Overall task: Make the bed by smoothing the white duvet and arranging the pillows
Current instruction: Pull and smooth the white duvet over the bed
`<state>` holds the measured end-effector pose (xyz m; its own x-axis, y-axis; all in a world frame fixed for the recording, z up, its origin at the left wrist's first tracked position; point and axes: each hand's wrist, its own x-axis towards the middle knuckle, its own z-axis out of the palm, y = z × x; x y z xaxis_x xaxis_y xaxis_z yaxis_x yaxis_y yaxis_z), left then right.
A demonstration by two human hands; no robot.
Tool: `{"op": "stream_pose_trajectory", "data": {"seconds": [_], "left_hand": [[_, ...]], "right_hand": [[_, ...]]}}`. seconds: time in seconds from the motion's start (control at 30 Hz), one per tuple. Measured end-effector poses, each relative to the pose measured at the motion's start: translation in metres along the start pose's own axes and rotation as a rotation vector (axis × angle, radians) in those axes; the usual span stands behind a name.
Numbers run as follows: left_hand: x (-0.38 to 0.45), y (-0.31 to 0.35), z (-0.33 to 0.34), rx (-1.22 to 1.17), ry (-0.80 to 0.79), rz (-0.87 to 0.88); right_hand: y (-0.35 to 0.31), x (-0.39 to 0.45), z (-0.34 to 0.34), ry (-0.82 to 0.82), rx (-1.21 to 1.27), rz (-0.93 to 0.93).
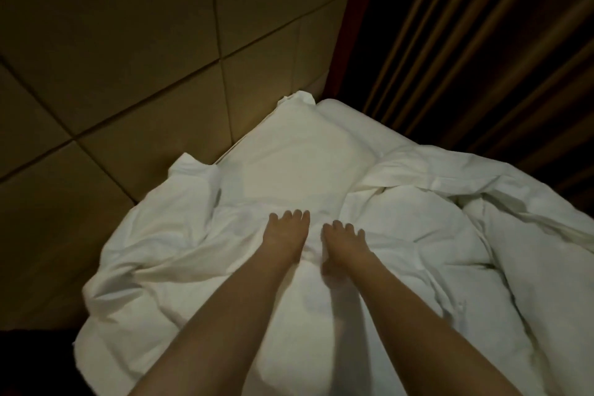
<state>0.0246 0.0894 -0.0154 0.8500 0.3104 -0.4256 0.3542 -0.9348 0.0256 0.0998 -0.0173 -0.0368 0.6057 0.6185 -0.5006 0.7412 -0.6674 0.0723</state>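
Observation:
A rumpled white duvet [450,235] covers the bed in heaps and folds. One white pillow [289,157] lies flat against the padded headboard [128,58]. A second puffy white pillow [299,315] runs lengthwise between my forearms. My left hand [284,235] and my right hand [344,243] sit side by side on its far end. The fingers of both curl down over the fabric, and the right thumb presses in from the inner side. A narrow ridge of cloth stands between the two hands.
The tan headboard with dark seams fills the left and top. Dark pleated curtains [482,42] hang along the far right side of the bed. The bed's left edge drops into darkness at the lower left.

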Motion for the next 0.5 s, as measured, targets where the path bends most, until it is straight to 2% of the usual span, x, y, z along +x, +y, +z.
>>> {"op": "stream_pose_trajectory", "data": {"seconds": [0.13, 0.23, 0.37, 0.43, 0.5], "left_hand": [[0.012, 0.013, 0.046, -0.033, -0.175, 0.016], [-0.001, 0.03, 0.069, 0.075, -0.256, 0.042], [-0.01, 0.057, 0.08, 0.116, -0.215, 0.16], [-0.016, 0.063, 0.075, 0.131, -0.04, 0.238], [-0.019, 0.064, 0.071, 0.167, -0.017, 0.285]], "right_hand": [[0.024, 0.001, 0.035, -0.156, 0.038, 0.0], [0.022, -0.013, 0.059, -0.282, 0.106, -0.042], [0.015, -0.028, 0.072, -0.271, 0.051, -0.114], [0.016, -0.036, 0.071, -0.233, 0.028, -0.141], [0.021, -0.047, 0.068, -0.198, 0.022, -0.149]]}}
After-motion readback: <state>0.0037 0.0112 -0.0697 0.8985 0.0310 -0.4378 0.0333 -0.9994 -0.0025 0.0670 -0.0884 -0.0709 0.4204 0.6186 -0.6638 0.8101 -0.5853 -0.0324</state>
